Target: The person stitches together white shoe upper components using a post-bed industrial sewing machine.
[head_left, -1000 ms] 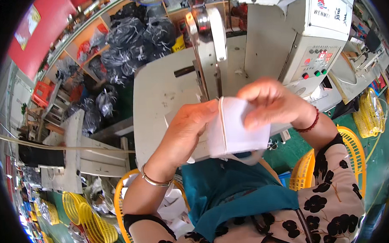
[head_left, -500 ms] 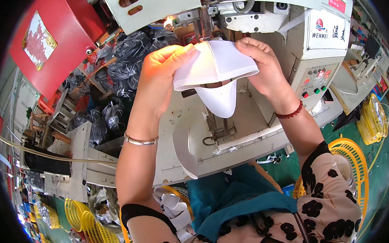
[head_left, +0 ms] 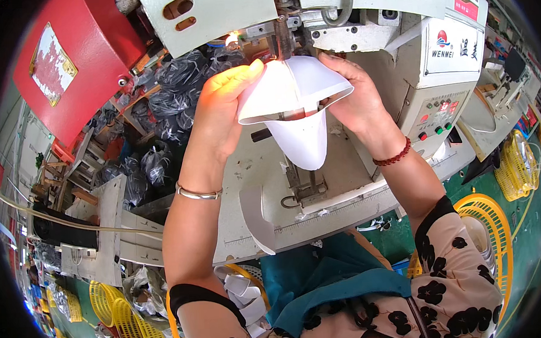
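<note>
Both hands hold a white shoe upper (head_left: 323, 82) up under the sewing-type machine's vertical post (head_left: 283, 38). A seam runs down its middle, and a rounded flap (head_left: 301, 144) hangs below its opening. My left hand (head_left: 216, 108) pinches the left edge between thumb and fingers. On the right edge, my right hand (head_left: 359, 98) grips with the thumb on top; its other fingers are partly hidden behind the piece. Through the opening, part of the machine's arm (head_left: 293, 114) shows. Bright lamp light falls on the upper's left half. On the worktable (head_left: 231, 237) lies a loose curved white strip (head_left: 257, 221).
A control box (head_left: 442, 113) with buttons stands at the right. Black plastic bags (head_left: 155, 162) are piled at the left, below a red metal box (head_left: 79, 62). White pieces (head_left: 244, 294) fill a basket by my lap. Yellow baskets (head_left: 135, 326) stand on the green floor.
Both hands have shifted slightly left with the upper, the right one more. The opening has spread wider, and the lower flap hangs a little lower.
</note>
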`<state>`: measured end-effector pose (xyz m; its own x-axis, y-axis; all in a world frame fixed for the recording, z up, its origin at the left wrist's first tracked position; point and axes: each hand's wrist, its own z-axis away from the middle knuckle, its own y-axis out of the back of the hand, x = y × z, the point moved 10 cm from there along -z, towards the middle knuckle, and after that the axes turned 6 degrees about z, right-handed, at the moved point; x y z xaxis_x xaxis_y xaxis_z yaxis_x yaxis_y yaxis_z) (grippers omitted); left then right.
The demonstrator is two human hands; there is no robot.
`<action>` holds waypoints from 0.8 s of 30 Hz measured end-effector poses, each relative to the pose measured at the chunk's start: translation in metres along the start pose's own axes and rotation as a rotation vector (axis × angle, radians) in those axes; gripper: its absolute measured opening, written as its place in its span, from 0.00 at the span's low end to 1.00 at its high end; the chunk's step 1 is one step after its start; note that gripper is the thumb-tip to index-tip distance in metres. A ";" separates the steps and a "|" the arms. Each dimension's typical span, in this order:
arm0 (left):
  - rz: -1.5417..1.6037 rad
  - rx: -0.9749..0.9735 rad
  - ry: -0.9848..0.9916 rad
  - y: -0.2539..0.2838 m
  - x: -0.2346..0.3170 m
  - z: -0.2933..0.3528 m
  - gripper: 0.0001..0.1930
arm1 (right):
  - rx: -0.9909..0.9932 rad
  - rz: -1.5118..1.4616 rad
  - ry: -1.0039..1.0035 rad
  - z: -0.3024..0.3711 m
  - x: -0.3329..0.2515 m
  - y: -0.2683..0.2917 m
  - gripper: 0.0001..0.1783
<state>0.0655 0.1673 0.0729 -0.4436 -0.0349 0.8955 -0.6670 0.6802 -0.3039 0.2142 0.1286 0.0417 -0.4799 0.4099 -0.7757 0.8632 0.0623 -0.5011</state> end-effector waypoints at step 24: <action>0.103 -0.033 0.043 0.006 -0.017 -0.009 0.11 | 0.198 -0.072 -0.124 0.011 0.010 0.005 0.11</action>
<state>0.0740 0.1785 0.0586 -0.4819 0.0673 0.8737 -0.5992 0.7021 -0.3846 0.2117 0.1234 0.0269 -0.5656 0.2952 -0.7700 0.7839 -0.0974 -0.6132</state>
